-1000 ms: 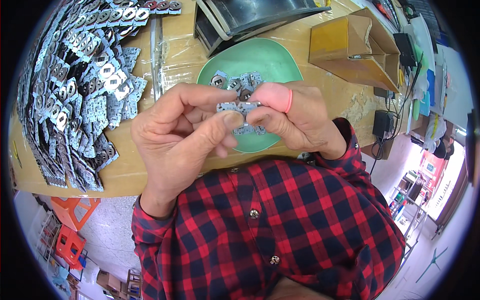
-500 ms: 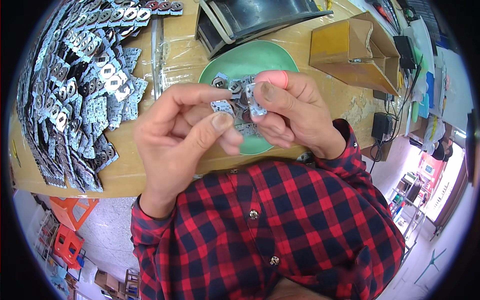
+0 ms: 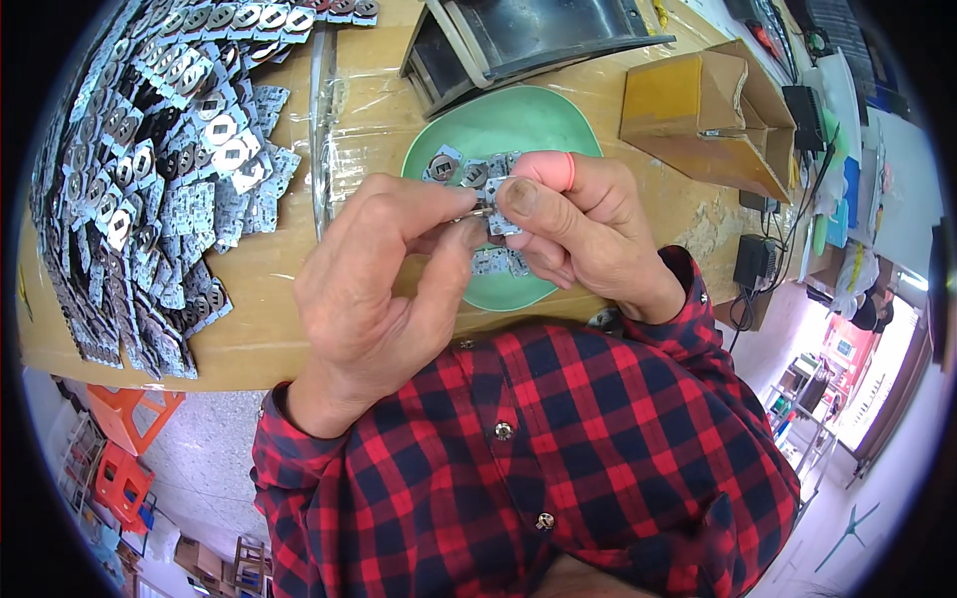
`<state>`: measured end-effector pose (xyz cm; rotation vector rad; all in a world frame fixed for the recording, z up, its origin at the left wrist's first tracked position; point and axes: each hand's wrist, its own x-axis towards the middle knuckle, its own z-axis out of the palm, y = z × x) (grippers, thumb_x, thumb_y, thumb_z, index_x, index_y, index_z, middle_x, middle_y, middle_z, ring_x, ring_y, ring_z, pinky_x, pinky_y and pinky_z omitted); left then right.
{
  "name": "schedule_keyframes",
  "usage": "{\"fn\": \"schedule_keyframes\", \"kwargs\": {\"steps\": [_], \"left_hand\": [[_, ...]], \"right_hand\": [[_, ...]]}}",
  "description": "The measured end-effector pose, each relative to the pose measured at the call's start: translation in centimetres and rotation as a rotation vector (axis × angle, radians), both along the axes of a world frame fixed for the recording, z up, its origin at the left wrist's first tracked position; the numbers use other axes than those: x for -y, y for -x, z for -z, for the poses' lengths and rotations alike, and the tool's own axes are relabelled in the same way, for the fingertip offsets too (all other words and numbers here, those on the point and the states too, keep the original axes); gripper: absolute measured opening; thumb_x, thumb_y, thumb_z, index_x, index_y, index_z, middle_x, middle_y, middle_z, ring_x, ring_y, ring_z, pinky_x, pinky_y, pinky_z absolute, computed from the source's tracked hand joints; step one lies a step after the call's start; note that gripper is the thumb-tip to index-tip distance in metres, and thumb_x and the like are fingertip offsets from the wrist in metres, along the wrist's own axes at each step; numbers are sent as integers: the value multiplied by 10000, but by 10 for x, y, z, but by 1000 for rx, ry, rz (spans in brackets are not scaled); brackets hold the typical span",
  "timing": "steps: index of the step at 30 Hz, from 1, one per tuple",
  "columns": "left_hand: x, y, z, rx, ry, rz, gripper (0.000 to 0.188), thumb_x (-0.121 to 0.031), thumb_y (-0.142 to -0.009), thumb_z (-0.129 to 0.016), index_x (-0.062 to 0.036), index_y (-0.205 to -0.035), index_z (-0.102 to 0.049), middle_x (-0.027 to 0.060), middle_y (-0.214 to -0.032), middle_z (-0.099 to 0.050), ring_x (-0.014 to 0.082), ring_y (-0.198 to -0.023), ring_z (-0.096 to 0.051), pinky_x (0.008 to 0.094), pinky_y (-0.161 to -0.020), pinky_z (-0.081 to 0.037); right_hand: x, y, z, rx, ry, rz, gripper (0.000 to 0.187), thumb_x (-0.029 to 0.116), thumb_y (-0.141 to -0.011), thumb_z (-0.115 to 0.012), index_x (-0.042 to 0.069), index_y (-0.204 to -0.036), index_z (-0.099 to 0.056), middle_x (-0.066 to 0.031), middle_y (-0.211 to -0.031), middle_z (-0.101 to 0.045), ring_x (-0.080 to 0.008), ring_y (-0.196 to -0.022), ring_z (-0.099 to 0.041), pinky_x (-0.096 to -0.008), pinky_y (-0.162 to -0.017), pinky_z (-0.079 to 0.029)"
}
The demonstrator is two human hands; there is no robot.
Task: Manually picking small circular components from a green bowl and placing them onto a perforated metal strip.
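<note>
Over a green bowl (image 3: 568, 120), my two hands meet at their fingertips. My right hand (image 3: 593, 224), with a pink cover on one finger, pinches a small circuit board (image 3: 502, 206) with its components facing up. My left hand (image 3: 374, 274) grips another small board (image 3: 478, 212) between thumb and fingers; it is turned nearly edge-on and seems to touch the right one. Below them in the bowl lie several loose boards with round metal coin-cell holders (image 3: 444, 167). My fingers hide part of both held boards.
A large heap of unseparated circuit board panels (image 3: 169, 189) covers the table's left side. A black plastic bin (image 3: 538, 40) lies behind the bowl. To the right stand an open cardboard box (image 3: 663, 105) and black power adapters (image 3: 755, 261) with cables. Orange stools (image 3: 125, 483) are on the floor.
My left hand has moved right and turned, bringing its board from flat and apart to edge-on against the right one. The right hand has barely moved. The whole view has shifted slightly.
</note>
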<state>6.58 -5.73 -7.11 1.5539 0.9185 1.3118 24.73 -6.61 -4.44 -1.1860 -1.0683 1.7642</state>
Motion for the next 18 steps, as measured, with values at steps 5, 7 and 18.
{"fn": "schedule_keyframes", "kwargs": {"steps": [5, 7, 18], "left_hand": [[0, 0, 0, -9, -20, -22, 233, 138, -717, -692, 44, -920, -627, 116, -770, -626, 176, -633, -624, 254, -546, -498], [-2, 1, 1, -14, -42, -26, 236, 140, -711, -692, 41, -916, -628, 116, -762, -627, 183, -631, -624, 260, -552, -496], [-8, 3, -2, -148, -261, -19, 278, 157, -666, -684, 38, -911, -632, 127, -751, -629, 250, -634, -620, 298, -548, -488]], "right_hand": [[1, 3, 0, 42, -68, 44, 303, 185, -1005, -514, 1, -769, -564, 17, -530, -436, -40, -398, -372, -210, -365, -290], [0, 0, 0, 28, -20, 47, 306, 182, -1013, -489, -4, -781, -556, 12, -541, -440, -42, -402, -372, -212, -368, -295], [0, -1, -1, 23, -34, -15, 285, 185, -1002, -518, 11, -784, -574, 27, -551, -460, -23, -439, -378, -204, -402, -295]]}}
